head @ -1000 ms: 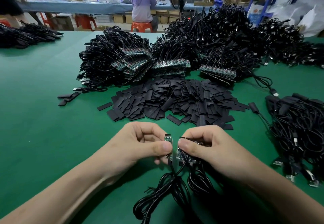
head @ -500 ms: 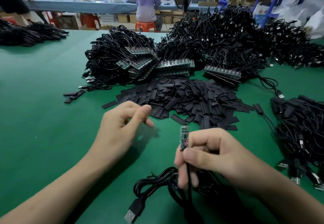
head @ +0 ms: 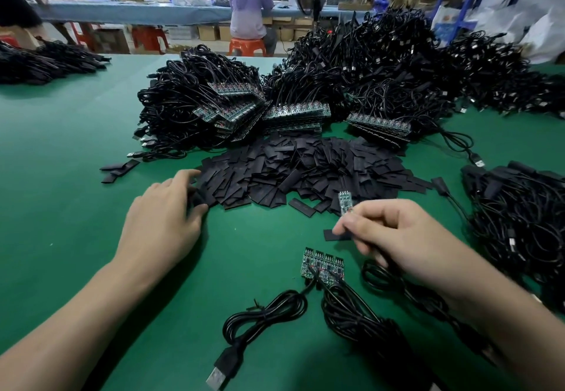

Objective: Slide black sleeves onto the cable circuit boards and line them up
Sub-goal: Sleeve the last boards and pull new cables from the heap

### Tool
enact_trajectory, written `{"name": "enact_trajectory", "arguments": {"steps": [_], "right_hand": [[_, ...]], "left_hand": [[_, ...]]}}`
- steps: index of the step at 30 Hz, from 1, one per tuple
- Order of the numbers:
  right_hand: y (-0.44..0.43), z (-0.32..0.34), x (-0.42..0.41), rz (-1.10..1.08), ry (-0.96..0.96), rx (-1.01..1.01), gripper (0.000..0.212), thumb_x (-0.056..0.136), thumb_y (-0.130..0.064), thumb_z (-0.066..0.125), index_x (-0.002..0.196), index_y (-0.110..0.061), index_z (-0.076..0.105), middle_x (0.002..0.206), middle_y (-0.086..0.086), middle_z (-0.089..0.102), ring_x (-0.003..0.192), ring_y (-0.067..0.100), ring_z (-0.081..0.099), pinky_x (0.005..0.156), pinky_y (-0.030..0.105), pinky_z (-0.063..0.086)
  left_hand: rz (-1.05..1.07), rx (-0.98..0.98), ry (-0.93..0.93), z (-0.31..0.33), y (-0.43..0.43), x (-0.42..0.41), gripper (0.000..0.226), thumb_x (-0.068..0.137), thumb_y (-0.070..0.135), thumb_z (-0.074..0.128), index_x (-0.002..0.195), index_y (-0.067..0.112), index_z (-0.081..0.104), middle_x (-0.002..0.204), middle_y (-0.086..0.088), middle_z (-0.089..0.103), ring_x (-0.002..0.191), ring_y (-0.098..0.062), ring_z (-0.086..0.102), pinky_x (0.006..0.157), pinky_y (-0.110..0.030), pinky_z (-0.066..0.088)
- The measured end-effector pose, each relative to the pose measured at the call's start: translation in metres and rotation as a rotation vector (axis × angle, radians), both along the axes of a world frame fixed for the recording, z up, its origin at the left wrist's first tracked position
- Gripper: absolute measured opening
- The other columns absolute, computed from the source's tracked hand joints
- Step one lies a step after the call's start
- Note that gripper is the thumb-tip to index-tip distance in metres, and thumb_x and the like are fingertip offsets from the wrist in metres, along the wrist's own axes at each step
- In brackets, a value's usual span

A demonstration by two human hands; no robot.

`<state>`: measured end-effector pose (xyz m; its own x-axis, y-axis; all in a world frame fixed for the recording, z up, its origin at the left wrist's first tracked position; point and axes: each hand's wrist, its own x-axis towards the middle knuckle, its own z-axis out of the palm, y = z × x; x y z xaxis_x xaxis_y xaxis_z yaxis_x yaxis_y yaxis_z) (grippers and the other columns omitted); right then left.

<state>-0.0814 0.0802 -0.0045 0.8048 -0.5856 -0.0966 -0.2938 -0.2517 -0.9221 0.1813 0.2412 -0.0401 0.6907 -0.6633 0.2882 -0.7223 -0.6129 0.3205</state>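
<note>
My right hand point(head: 394, 234) pinches a small cable circuit board point(head: 345, 202) upright, its black cable trailing down under the palm. My left hand point(head: 162, 216) reaches to the left edge of the pile of flat black sleeves point(head: 305, 170), fingertips touching a sleeve there; whether it pinches one is hidden. A row of bare circuit boards point(head: 322, 265) lies side by side on the green table point(head: 76, 176) between my hands, their coiled black cables point(head: 351, 314) running toward me. One loose sleeve point(head: 331, 235) lies just under my right thumb.
Stacks of bare boards with bundled cables point(head: 232, 106) rise behind the sleeve pile. Another cable heap point(head: 526, 216) sits at the right. A USB plug point(head: 218, 375) lies near the front edge. People work at a far blue table point(head: 131, 12).
My left hand let go of the boards and moved forward-left to the sleeve pile. My right hand kept one board; the other boards now lie in a row on the table.
</note>
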Motion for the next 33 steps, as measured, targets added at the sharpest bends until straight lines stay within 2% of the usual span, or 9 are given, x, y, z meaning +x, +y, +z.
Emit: {"name": "enact_trajectory", "arguments": {"steps": [5, 7, 9, 12, 15, 22, 24, 30, 33], "right_hand": [[0.01, -0.011, 0.008, 0.005, 0.126, -0.252, 0.02, 0.097, -0.041, 0.061, 0.084, -0.033, 0.074, 0.069, 0.011, 0.064, 0.051, 0.007, 0.056, 0.053, 0.022, 0.04], [0.014, -0.014, 0.011, 0.039, 0.15, -0.298, 0.02, 0.095, -0.044, 0.062, 0.084, -0.035, 0.074, 0.07, 0.011, 0.065, 0.052, 0.008, 0.05, 0.055, 0.027, 0.038], [0.018, -0.016, 0.014, 0.09, 0.143, -0.21, 0.019, 0.096, -0.043, 0.061, 0.086, -0.033, 0.075, 0.065, 0.011, 0.061, 0.05, 0.007, 0.054, 0.052, 0.022, 0.04], [0.021, -0.019, 0.015, 0.145, 0.127, -0.158, 0.02, 0.097, -0.042, 0.061, 0.09, -0.031, 0.075, 0.063, 0.008, 0.059, 0.05, 0.009, 0.058, 0.052, 0.018, 0.04], [0.022, -0.02, 0.017, 0.118, 0.037, -0.148, 0.018, 0.098, -0.039, 0.06, 0.091, -0.031, 0.074, 0.075, -0.003, 0.073, 0.054, 0.009, 0.058, 0.055, 0.018, 0.044], [0.028, -0.025, 0.021, 0.095, -0.082, -0.063, 0.024, 0.097, -0.039, 0.067, 0.085, -0.019, 0.07, 0.074, -0.003, 0.074, 0.06, 0.009, 0.049, 0.059, 0.029, 0.042], [0.028, -0.026, 0.022, 0.103, -0.082, -0.032, 0.024, 0.096, -0.039, 0.069, 0.085, -0.018, 0.072, 0.073, -0.002, 0.074, 0.059, 0.004, 0.049, 0.059, 0.024, 0.041], [0.029, -0.025, 0.023, 0.116, -0.124, 0.076, 0.024, 0.097, -0.029, 0.069, 0.076, -0.017, 0.071, 0.065, -0.003, 0.066, 0.049, 0.001, 0.045, 0.047, 0.014, 0.035], [0.027, -0.025, 0.022, 0.071, -0.135, 0.077, 0.026, 0.096, -0.028, 0.07, 0.073, -0.017, 0.068, 0.06, -0.003, 0.057, 0.049, 0.009, 0.04, 0.047, 0.021, 0.03]], "left_hand": [[-0.159, -0.231, -0.059, 0.004, 0.0, -0.007, 0.045, 0.085, 0.032, 0.078, 0.128, 0.026, 0.064, 0.111, 0.002, 0.068, 0.103, -0.021, 0.064, 0.091, -0.036, 0.051], [-0.31, -0.358, 0.045, 0.007, -0.003, -0.018, 0.032, 0.084, 0.034, 0.079, 0.116, 0.031, 0.074, 0.105, 0.008, 0.065, 0.092, -0.004, 0.062, 0.087, -0.017, 0.047], [-0.431, -0.413, 0.197, 0.008, -0.006, -0.031, 0.019, 0.082, 0.04, 0.077, 0.1, 0.034, 0.079, 0.098, 0.013, 0.064, 0.089, -0.006, 0.063, 0.081, -0.009, 0.045], [-0.573, -0.421, 0.447, 0.006, -0.007, -0.048, 0.015, 0.079, 0.045, 0.074, 0.084, 0.032, 0.08, 0.088, 0.008, 0.065, 0.079, -0.014, 0.065, 0.073, -0.019, 0.05], [-0.674, -0.395, 0.439, 0.005, -0.008, -0.053, 0.013, 0.084, 0.043, 0.074, 0.077, 0.032, 0.077, 0.081, 0.007, 0.068, 0.074, -0.016, 0.065, 0.067, -0.027, 0.05], [-0.664, -0.429, 0.569, -0.001, -0.01, -0.073, 0.011, 0.09, 0.039, 0.07, 0.083, 0.03, 0.071, 0.068, 0.005, 0.065, 0.061, -0.002, 0.053, 0.059, -0.018, 0.042], [-0.659, -0.478, 0.643, -0.002, -0.01, -0.078, 0.015, 0.088, 0.042, 0.069, 0.085, 0.027, 0.067, 0.065, 0.006, 0.061, 0.059, -0.004, 0.051, 0.057, -0.016, 0.041], [-0.7, -0.511, 0.698, 0.0, -0.009, -0.079, 0.018, 0.085, 0.044, 0.068, 0.086, 0.026, 0.07, 0.067, -0.001, 0.066, 0.053, -0.01, 0.056, 0.053, -0.021, 0.047], [-0.714, -0.478, 0.658, 0.0, -0.008, -0.077, 0.021, 0.079, 0.042, 0.081, 0.094, 0.029, 0.074, 0.082, 0.003, 0.074, 0.067, -0.013, 0.068, 0.065, -0.026, 0.056]]}}
